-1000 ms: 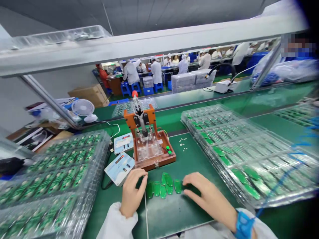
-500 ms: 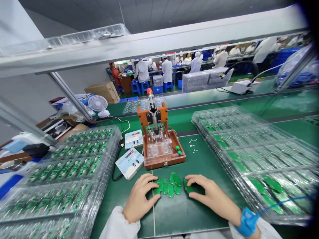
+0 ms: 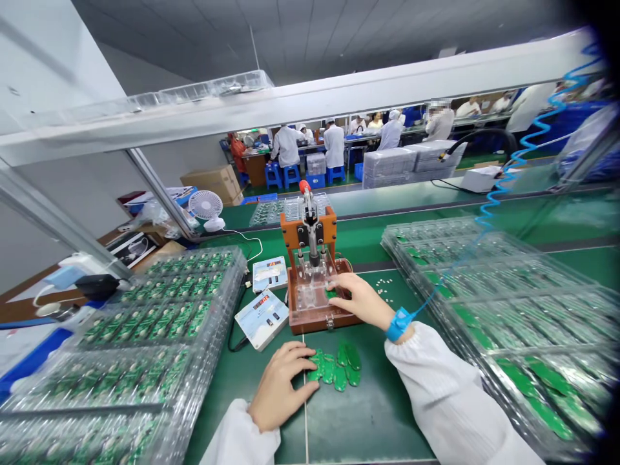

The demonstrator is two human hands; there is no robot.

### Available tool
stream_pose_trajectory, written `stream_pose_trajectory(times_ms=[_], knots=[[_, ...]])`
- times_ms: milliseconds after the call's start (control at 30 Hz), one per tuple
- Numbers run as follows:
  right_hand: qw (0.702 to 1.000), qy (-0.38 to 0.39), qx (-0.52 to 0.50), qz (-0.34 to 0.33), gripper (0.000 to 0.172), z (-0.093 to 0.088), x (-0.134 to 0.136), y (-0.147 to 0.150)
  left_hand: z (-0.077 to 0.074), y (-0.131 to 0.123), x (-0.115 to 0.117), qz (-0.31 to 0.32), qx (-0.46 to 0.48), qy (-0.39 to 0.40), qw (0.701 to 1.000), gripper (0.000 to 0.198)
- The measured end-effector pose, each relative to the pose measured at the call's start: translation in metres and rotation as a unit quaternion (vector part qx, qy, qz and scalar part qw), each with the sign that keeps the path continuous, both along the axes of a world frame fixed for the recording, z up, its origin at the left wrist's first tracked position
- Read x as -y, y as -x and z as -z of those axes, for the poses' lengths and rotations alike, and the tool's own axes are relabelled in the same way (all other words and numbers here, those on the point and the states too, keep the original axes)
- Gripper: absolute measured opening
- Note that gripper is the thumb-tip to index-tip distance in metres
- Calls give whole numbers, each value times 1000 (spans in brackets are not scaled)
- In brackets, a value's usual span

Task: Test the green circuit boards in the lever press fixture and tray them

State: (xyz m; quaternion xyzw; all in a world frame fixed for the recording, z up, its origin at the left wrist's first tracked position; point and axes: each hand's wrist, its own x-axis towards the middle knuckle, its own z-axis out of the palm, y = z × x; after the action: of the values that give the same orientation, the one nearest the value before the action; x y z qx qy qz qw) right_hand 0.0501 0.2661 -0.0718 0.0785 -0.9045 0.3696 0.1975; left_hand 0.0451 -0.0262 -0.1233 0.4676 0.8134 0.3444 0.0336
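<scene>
My right hand (image 3: 359, 299) pinches a small green circuit board (image 3: 330, 292) over the clear plate of the orange and brown press fixture (image 3: 310, 258). Part of that board is hidden behind the fingers. Lower down, my left hand (image 3: 283, 385) rests on the green mat, fingers apart and curved. Its fingertips touch the left end of a cluster of green circuit boards (image 3: 340, 372), several of which lie side by side and partly overlap. A blue wrist strap (image 3: 400, 324) with a coiled cord is around my right wrist.
Stacked clear trays with boards stand left (image 3: 188, 323) and right (image 3: 484, 310). Beside the fixture are two white display boxes, one being the nearer counter box (image 3: 262, 319). Small white pieces (image 3: 384, 288) lie right of the fixture. A fan (image 3: 206, 205) stands behind; people work beyond.
My right hand has moved up and left from the mat to the fixture, carrying a circuit board. My left hand stays by the cluster. The camera view has shifted slightly.
</scene>
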Motion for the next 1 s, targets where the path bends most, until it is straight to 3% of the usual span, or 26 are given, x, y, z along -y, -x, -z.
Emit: stream_pose_trajectory(times_ms=[533,700,867,1000], knots=[[1000,0,-14,3,18,23,6,-8,2,-2,-2,7,1,-21,1000,26],[1000,-4,-27,1,17,23,8,-9,-16,-4,-5,13,-13,-90,996,26],[999,-4,-36,-3,17,23,8,-10,-51,35,-25,-8,-72,-141,987,14],[999,-8,-41,-5,18,23,7,-10,-60,81,-51,-34,-85,-142,986,13]])
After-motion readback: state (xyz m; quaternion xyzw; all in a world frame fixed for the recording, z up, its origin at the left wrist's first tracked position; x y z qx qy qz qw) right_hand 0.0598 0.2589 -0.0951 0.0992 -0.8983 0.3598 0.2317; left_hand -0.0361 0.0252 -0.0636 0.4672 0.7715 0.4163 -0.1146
